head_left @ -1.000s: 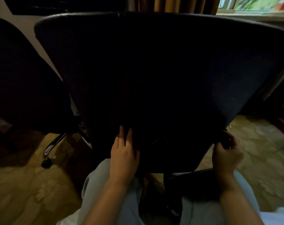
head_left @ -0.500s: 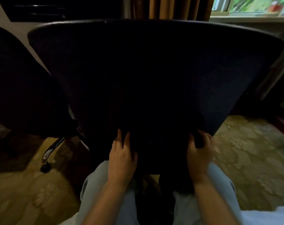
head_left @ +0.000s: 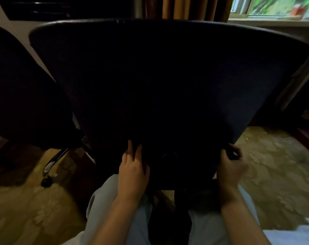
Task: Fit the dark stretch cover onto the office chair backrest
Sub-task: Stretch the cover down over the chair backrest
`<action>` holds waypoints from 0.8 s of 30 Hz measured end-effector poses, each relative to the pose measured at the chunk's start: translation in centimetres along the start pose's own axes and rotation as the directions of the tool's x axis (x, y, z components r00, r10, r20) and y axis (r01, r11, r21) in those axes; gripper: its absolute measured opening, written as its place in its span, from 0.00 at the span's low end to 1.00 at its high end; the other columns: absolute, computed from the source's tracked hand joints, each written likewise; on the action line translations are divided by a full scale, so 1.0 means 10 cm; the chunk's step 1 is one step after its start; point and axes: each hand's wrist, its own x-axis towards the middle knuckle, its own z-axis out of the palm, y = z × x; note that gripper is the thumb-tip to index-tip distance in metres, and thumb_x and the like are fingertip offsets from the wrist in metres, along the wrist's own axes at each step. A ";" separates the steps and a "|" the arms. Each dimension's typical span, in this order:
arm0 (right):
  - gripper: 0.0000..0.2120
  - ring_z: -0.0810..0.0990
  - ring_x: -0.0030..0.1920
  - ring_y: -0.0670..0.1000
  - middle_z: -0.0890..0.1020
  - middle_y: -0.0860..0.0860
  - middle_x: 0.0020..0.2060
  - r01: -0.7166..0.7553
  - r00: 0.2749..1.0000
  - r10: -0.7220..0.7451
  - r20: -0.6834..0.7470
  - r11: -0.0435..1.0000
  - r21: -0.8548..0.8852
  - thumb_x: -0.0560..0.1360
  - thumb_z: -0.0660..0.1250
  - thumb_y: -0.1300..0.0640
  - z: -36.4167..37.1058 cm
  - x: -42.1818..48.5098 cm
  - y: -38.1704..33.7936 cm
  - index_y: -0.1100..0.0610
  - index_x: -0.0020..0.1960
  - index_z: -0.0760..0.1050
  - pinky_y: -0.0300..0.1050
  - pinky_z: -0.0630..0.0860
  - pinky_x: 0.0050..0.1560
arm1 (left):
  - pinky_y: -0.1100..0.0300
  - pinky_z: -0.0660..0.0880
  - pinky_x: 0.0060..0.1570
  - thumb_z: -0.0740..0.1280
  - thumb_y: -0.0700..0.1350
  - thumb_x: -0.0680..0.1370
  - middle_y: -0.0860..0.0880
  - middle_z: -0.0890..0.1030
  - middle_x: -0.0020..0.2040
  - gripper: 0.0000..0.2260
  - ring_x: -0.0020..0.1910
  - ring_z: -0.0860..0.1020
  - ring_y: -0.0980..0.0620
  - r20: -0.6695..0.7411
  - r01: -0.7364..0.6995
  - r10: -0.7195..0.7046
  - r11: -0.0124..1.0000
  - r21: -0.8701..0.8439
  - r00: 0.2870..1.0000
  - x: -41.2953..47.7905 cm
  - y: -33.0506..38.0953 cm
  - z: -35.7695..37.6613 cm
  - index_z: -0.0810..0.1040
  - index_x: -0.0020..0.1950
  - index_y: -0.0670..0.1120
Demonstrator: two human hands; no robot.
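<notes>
The dark stretch cover (head_left: pixel 167 76) is drawn over the office chair's backrest, which stands right in front of the seated person; the fabric spans from the curved top edge down to the narrow lower end, and the backrest under it is hidden from sight. The left hand (head_left: pixel 132 170) lies flat on the lower middle of the cover, fingers (head_left: pixel 130 149) straight and pointing upward, pressing the cloth and clasping nothing. The right hand (head_left: pixel 228 167) is at the lower right corner; its fingers are curled round the cover's edge there and grip the fabric between fingers and thumb. That corner is dim, so I cannot tell whether the hem is tucked under the frame. Both bare forearms reach out over knees in pale grey trousers (head_left: pixel 104 209).

To the left stands a second dark chair (head_left: pixel 23 94), close beside the covered one; a chrome leg (head_left: pixel 55 160) runs down from it to a black caster (head_left: pixel 46 182) on the patterned yellowish floor (head_left: pixel 273 165). Behind the top edge hang ochre curtains (head_left: pixel 185 7); at the upper right a window (head_left: pixel 273 6) shows green outside; a pale patch (head_left: pixel 295 236), blurred, sits in the bottom right corner.
</notes>
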 end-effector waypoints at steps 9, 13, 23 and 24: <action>0.08 0.77 0.44 0.49 0.79 0.53 0.44 0.163 0.972 -0.129 0.198 0.973 -0.163 0.69 0.73 0.64 0.06 -0.17 -0.02 0.57 0.46 0.77 0.33 0.68 0.43 | 0.53 0.64 0.68 0.70 0.43 0.74 0.44 0.65 0.74 0.27 0.69 0.68 0.42 -0.033 -0.048 0.050 0.998 0.051 0.998 0.01 -0.14 -0.06 0.68 0.72 0.43; 0.06 0.80 0.47 0.58 0.80 0.59 0.46 0.010 1.000 -0.012 -0.009 0.987 -0.158 0.68 0.69 0.53 -0.22 0.17 0.14 0.46 0.43 0.74 0.50 0.76 0.47 | 0.52 0.65 0.67 0.72 0.40 0.72 0.43 0.69 0.72 0.26 0.67 0.71 0.41 -0.044 -0.093 0.097 0.992 0.081 0.994 0.02 -0.21 -0.08 0.72 0.69 0.41; 0.06 0.79 0.44 0.53 0.81 0.55 0.43 -0.119 0.993 0.119 -0.007 0.990 -0.071 0.71 0.70 0.60 0.08 -0.05 -0.11 0.55 0.46 0.75 0.45 0.72 0.45 | 0.55 0.67 0.66 0.68 0.43 0.76 0.43 0.57 0.77 0.27 0.69 0.65 0.44 0.002 0.001 -0.001 0.999 -0.052 1.000 -0.01 0.01 -0.03 0.65 0.74 0.45; 0.07 0.79 0.44 0.53 0.81 0.54 0.43 -0.089 0.995 0.093 0.041 0.991 -0.096 0.70 0.70 0.60 0.14 -0.13 -0.11 0.56 0.47 0.75 0.44 0.71 0.45 | 0.54 0.68 0.66 0.68 0.44 0.76 0.42 0.56 0.77 0.28 0.70 0.65 0.43 0.010 0.006 -0.006 0.999 -0.051 1.000 -0.02 0.02 -0.02 0.64 0.75 0.45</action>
